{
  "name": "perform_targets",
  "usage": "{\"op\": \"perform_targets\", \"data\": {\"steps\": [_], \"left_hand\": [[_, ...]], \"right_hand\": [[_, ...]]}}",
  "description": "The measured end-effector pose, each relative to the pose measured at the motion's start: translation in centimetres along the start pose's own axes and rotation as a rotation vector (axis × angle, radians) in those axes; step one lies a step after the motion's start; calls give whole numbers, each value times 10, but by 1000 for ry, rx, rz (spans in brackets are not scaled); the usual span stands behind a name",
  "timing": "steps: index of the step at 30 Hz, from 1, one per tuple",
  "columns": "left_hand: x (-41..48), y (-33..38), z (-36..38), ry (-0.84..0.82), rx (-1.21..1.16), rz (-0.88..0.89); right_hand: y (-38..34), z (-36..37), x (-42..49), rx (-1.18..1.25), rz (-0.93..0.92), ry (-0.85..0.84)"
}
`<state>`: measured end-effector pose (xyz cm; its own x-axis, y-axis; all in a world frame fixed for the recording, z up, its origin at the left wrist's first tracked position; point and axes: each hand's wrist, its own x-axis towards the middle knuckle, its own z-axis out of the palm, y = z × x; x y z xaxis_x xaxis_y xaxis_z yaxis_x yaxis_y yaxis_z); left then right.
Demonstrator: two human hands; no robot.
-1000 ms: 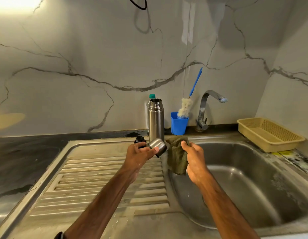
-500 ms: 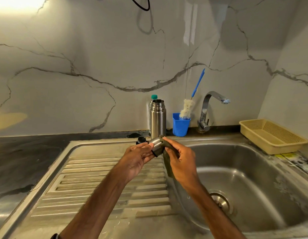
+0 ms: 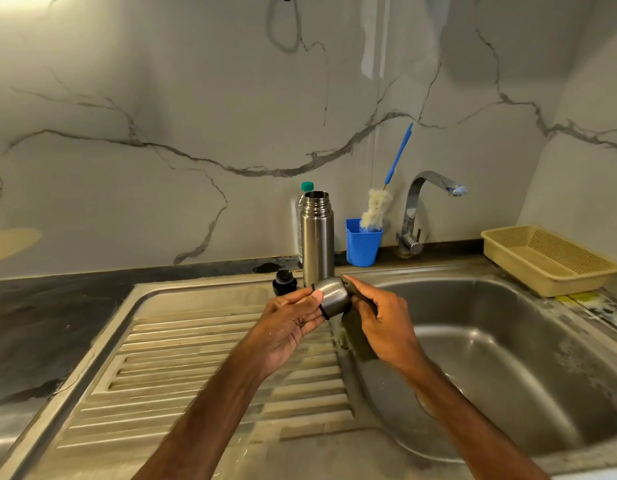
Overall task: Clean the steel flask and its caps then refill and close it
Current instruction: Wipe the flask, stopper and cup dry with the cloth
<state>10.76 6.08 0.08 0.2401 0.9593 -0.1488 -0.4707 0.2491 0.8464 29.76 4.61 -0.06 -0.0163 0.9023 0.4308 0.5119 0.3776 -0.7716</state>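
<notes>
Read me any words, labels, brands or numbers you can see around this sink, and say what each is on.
Nothing here is legible.
Steel flask: plain metal, no marking shows.
Steel cap in the left hand: no marking shows.
Plastic bottle behind the flask: mostly hidden, no label shows.
Yellow scrap beside the tray: too blurred to tell if printed.

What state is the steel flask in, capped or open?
Open. The steel flask stands upright, neck threads bare; the left hand holds its steel cap, the black stopper sits beside it.
</notes>
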Motion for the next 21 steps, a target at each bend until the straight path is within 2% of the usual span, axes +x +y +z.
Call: {"op": "perform_targets", "data": {"steps": [4, 9, 13, 17, 21], "left_hand": [[5, -1, -8, 28, -12, 40], [2, -6, -2, 42, 21, 65], [4, -1, -5, 72, -15, 108], [1, -8, 0, 54, 21, 94], [0, -7, 1, 65, 182, 210]], "right_hand": [[2, 4, -15, 43, -112, -26], [7, 4, -7, 51, -27, -10], [-1, 6, -16, 44, -178, -19], [3, 1, -8, 25, -83, -4], [0, 6, -17, 2, -260, -49]]}}
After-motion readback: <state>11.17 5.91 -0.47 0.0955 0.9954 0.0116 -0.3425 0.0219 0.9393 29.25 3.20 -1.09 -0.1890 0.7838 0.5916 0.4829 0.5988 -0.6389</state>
